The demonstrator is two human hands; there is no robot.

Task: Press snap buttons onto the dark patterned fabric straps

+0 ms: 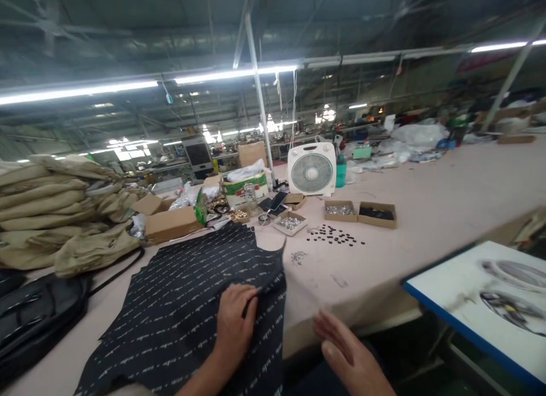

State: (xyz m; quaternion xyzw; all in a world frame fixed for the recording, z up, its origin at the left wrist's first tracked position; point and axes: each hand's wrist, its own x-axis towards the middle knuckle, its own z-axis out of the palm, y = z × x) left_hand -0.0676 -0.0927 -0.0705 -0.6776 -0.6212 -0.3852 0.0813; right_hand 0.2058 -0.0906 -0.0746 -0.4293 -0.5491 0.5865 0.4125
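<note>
A dark fabric panel (pixel 183 293) with rows of small white print lies across the table in front of me. My left hand (pixel 234 319) rests on it, thumb and fingers closed on a raised fold near the right side. My right hand (pixel 347 353) is off the fabric, at the table's front edge, its fingers stretched out and slightly blurred; nothing shows in it. Beyond the fabric's right edge lie a small pile of silver metal pieces (pixel 298 258) and scattered black discs (pixel 335 235).
Small cardboard boxes (pixel 340 217) hold silver and black parts. Behind them stands a white box fan (pixel 312 169). Folded khaki cloth (pixel 42 214) and a black bag (pixel 40 322) are at left, beside an open carton (pixel 173 226). A white, blue-edged board (pixel 478 276) sits at right.
</note>
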